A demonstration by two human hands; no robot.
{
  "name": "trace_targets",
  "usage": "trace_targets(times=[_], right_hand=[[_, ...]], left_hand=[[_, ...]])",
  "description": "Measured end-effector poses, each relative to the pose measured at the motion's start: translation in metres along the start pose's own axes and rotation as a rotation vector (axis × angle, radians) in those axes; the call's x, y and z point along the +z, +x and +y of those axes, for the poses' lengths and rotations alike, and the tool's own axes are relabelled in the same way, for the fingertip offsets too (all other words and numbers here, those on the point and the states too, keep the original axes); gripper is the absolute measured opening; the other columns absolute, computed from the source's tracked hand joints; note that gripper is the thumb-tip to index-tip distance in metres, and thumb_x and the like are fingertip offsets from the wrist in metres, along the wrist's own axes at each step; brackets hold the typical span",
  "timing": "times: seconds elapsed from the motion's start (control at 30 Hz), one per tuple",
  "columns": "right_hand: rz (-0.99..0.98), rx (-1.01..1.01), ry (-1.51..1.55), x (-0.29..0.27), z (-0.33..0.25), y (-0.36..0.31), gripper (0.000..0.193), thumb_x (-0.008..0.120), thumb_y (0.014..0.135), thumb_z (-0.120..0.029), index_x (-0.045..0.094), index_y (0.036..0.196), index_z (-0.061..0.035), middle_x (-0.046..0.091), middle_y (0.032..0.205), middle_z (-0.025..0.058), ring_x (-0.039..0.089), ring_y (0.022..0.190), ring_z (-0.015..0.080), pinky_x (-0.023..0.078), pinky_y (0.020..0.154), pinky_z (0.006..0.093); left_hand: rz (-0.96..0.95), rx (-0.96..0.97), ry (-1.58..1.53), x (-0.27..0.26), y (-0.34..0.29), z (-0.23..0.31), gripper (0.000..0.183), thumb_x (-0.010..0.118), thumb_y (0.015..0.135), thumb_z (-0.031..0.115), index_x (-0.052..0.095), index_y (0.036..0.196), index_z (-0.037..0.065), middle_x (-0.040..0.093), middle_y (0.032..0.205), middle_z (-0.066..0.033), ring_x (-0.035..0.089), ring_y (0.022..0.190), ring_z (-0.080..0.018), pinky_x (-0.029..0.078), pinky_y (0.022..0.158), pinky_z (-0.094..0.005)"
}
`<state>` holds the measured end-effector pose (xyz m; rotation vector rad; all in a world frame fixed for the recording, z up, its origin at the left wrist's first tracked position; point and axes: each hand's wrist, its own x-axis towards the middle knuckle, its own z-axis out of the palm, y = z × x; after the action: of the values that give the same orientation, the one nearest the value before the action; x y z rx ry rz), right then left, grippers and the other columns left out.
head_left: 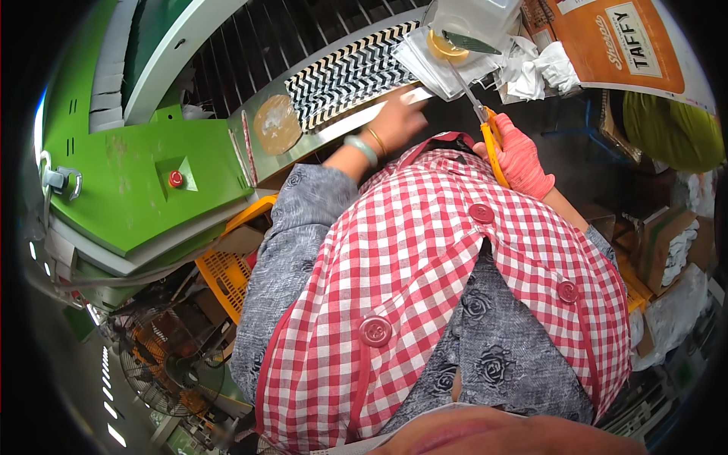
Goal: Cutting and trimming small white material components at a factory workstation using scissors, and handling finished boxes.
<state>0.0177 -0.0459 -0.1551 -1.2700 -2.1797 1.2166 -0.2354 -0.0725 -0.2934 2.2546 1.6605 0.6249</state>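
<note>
My right hand [522,161], in a pink knitted glove, grips a pair of scissors [491,148] by the yellow handles. The blades point up and away, toward a stack of white sheets [447,76]. My left hand [398,121] is bare, with a pale bangle and a gold-coloured one at the wrist. It hangs near the front edge of the metal machine bed, its fingers smeared by motion. Just beyond it on the bed lie black, white and cream chevron-patterned strips [349,74]. A round brown disc [277,126] rests at their left end.
A green machine housing [121,167] with a red push button [176,179] stands at left. White scraps [546,70], a clear plastic container [485,21] and an orange printed box [633,42] sit at far right. A yellow crate [226,282] and a fan [163,364] are lower left.
</note>
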Motion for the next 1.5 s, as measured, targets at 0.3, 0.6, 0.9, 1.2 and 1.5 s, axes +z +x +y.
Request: trace_targets(times=[0.3,0.6,0.9,1.2,1.5], right_hand=[[-0.042,-0.030,0.049,0.021,-0.003,-0.008,0.041,0.065,0.075,-0.023,0.050,0.107,-0.0042,0.059,0.080,0.0141,0.059,0.074,0.0293,0.045,0.062,0.0341],[-0.123,0.114,0.132,0.024,-0.016,-0.006,0.039,0.064,0.076,-0.019,0.049,0.109,-0.0039,0.059,0.082,0.0131,0.060,0.074,0.0271,0.045,0.064,0.0311],[-0.163,0.050,0.066,0.039,0.006,0.002,0.043,0.064,0.076,-0.024,0.048,0.111,-0.0051,0.058,0.088,0.0140,0.059,0.077,0.0300,0.045,0.065,0.0325],[-0.202,0.080,0.141,0.039,0.012,0.007,0.040,0.063,0.076,-0.021,0.049,0.110,-0.0046,0.058,0.091,0.0138,0.058,0.081,0.0289,0.044,0.069,0.0325],[-0.253,0.106,0.170,0.013,0.013,0.019,0.037,0.061,0.078,-0.019,0.049,0.109,-0.0034,0.057,0.084,0.0115,0.057,0.073,0.0232,0.043,0.066,0.0307]], left_hand=[[0.387,-0.263,0.367,-0.055,-0.021,-0.059,0.038,0.056,0.078,0.026,0.051,0.108,0.003,0.048,0.115,-0.0199,0.042,0.109,-0.0361,0.029,0.092,-0.0467],[0.157,0.050,0.091,-0.069,-0.072,-0.027,0.026,0.059,0.074,0.013,0.057,0.098,0.003,0.057,0.103,-0.0129,0.053,0.097,-0.0298,0.042,0.085,-0.0371],[0.297,-0.290,0.337,-0.031,-0.101,-0.044,0.029,0.056,0.077,0.019,0.057,0.103,0.006,0.052,0.085,-0.0091,0.049,0.078,-0.0265,0.040,0.071,-0.0363],[0.333,-0.313,0.069,-0.016,-0.090,-0.024,0.012,0.060,0.069,0.012,0.059,0.078,0.006,0.055,0.087,-0.0080,0.052,0.082,-0.0266,0.041,0.073,-0.0359],[-0.127,0.022,-0.158,0.041,-0.060,-0.024,0.019,0.056,0.068,0.006,0.060,0.087,0.005,0.059,0.094,-0.0108,0.053,0.095,-0.0300,0.040,0.087,-0.0381]])
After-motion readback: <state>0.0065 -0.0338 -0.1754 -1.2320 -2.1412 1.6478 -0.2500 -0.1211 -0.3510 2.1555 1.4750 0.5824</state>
